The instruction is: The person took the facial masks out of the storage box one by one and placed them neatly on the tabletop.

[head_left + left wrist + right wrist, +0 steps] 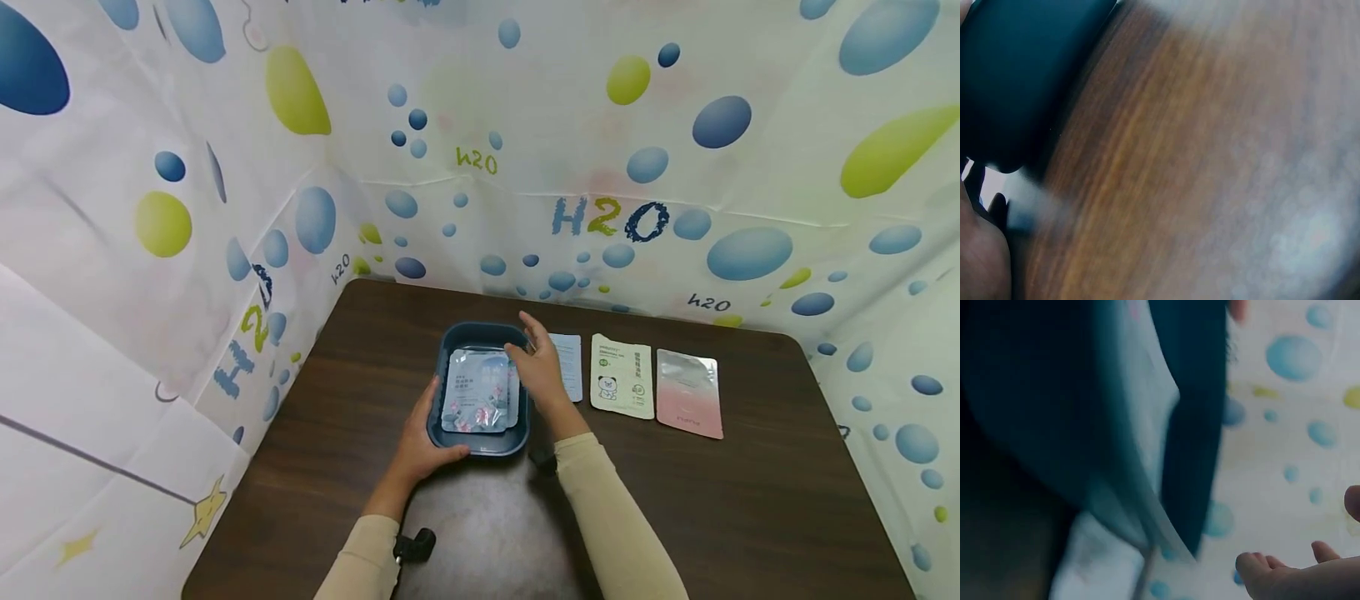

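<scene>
A blue plastic basin (483,450) stands in front of me on the table, with flat printed sachets (474,392) in it. The top sachet is pale blue-grey with pink flowers; another peeks out at its right. My left hand (422,443) grips the basin at its left side and near-left corner, thumb along the near edge. My right hand (542,373) is raised at the basin's far-right rim, its fingers spread and loosely bent, with nothing seen in them. In the right wrist view, that hand's fingers (1260,565) are apart from the basin wall (1191,437).
Right of the basin lie a light-blue sachet (568,367), partly behind my right hand, a cream sachet with a bear print (622,377) and a silver-pink sachet (688,393). The dark wooden table (795,467) meets a patterned curtain (525,108) at the back.
</scene>
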`<state>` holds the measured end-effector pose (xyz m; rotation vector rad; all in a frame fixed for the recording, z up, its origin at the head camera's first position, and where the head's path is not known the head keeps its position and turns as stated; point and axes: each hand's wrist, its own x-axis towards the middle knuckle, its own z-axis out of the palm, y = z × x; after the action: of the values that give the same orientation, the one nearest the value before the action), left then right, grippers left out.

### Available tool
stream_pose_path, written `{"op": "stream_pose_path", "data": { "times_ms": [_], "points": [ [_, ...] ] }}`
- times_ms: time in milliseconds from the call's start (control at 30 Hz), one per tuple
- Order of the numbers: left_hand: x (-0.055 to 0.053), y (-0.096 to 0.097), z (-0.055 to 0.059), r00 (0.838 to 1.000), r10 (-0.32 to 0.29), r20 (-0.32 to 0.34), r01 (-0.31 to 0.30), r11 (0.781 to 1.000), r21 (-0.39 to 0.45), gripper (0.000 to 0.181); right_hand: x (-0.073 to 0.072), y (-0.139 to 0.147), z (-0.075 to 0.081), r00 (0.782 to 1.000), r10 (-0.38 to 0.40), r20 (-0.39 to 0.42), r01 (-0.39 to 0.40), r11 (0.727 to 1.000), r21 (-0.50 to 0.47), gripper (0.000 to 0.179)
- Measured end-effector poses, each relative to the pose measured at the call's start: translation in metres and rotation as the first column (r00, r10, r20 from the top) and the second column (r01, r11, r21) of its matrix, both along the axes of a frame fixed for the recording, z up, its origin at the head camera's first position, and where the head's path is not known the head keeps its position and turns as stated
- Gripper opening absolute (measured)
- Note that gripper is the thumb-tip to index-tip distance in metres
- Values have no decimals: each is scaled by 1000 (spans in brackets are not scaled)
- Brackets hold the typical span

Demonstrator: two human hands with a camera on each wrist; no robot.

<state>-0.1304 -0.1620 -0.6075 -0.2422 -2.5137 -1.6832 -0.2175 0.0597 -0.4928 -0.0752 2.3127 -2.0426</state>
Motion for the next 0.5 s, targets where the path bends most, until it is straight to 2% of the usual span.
{"op": "stream_pose_path", "data": {
  "times_ms": [300, 400, 500],
  "points": [
    [0, 3, 2, 1000, -17, 4, 17, 1000, 2, 127, 17, -31, -42, 988, -29, 154, 19, 998, 64, 64],
    [1, 2, 2, 1000, -15, 10, 15, 1000, 14, 127, 19, -37, -50, 990, -25, 138, 5, 989, 149, 64],
    [0, 2, 2, 1000, -16, 7, 15, 1000, 19, 127, 21, -41, -56, 993, -4, 122, -29, 962, 270, 64]
  ]
}}
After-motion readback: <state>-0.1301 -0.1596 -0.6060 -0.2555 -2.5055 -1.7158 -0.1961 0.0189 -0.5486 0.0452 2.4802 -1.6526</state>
